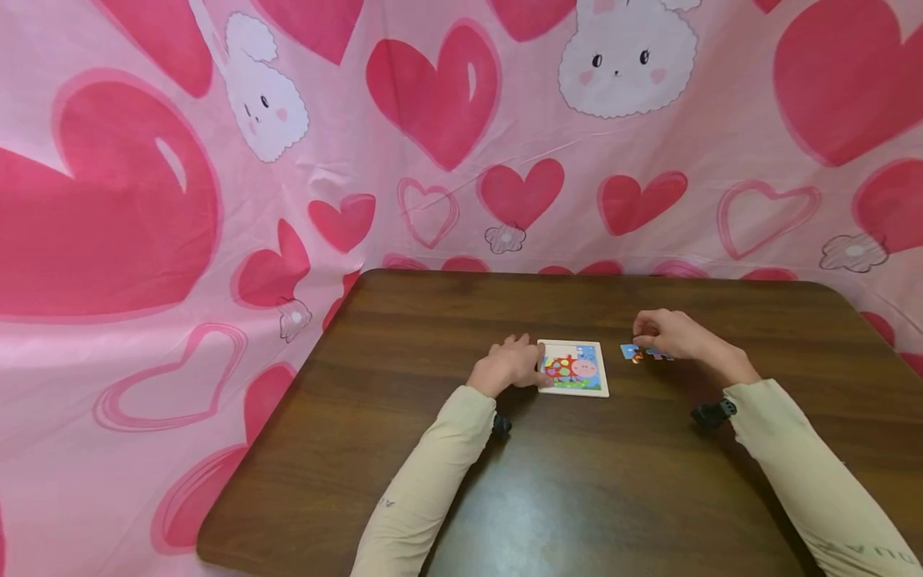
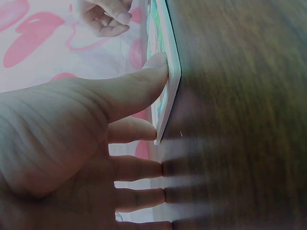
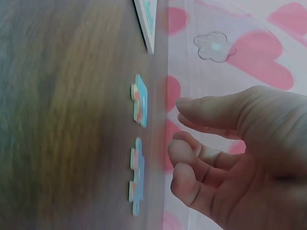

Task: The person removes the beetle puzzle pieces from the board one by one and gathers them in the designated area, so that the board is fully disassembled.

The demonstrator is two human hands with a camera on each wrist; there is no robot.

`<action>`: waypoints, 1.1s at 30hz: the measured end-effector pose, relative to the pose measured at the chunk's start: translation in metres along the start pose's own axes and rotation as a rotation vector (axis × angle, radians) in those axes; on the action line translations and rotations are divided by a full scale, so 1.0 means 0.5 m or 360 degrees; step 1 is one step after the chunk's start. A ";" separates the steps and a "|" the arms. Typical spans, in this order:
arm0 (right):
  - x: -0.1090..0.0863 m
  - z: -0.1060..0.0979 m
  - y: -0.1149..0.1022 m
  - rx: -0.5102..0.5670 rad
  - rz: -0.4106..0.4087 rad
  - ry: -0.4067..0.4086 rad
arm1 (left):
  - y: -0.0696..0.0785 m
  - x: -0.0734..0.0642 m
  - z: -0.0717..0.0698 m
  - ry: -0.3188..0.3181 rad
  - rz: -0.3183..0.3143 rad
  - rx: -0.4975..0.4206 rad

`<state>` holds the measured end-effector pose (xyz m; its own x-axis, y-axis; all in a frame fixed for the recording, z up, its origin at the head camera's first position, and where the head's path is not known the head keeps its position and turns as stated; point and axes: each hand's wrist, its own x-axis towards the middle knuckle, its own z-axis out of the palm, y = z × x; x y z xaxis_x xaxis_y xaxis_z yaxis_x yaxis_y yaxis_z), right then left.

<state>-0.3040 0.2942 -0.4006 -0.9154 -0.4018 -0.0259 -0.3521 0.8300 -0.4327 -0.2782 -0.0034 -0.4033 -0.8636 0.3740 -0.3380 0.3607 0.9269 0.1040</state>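
A square puzzle board (image 1: 561,350) with a pale rim lies flat on the table, its picture showing a pink-faced, spotted red ladybug, with a bare patch at the upper left. My left hand (image 1: 513,361) is at the board's left side. In the left wrist view, its thumb (image 2: 156,61) rests on the board's edge and the other fingers stretch straight down to the tabletop. Right of the board, my right hand (image 1: 671,332) hovers with loosely bent fingers, holding nothing. Beneath it lie a blue puzzle piece (image 3: 143,98) and another bluish knobbed piece (image 3: 139,167).
The brown wooden table (image 1: 577,489) has rounded corners. Behind it and to the left hangs a pink cloth (image 1: 447,208) with hearts and rabbit faces. A dark wrist device (image 1: 714,413) sits at the right cuff.
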 end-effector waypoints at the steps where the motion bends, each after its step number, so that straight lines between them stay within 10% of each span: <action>1: 0.001 0.002 -0.003 0.0015 0.0010 -0.0011 | 0.000 0.000 0.000 -0.0003 -0.0001 -0.0001; 33: 0.043 0.063 -0.077 -0.0046 -0.0242 -0.0045 | -0.001 -0.004 -0.001 -0.0004 0.0009 0.0013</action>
<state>-0.3037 0.2412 -0.4130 -0.8452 -0.5343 0.0126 -0.4923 0.7692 -0.4073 -0.2766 -0.0044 -0.4019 -0.8608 0.3792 -0.3396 0.3683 0.9245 0.0985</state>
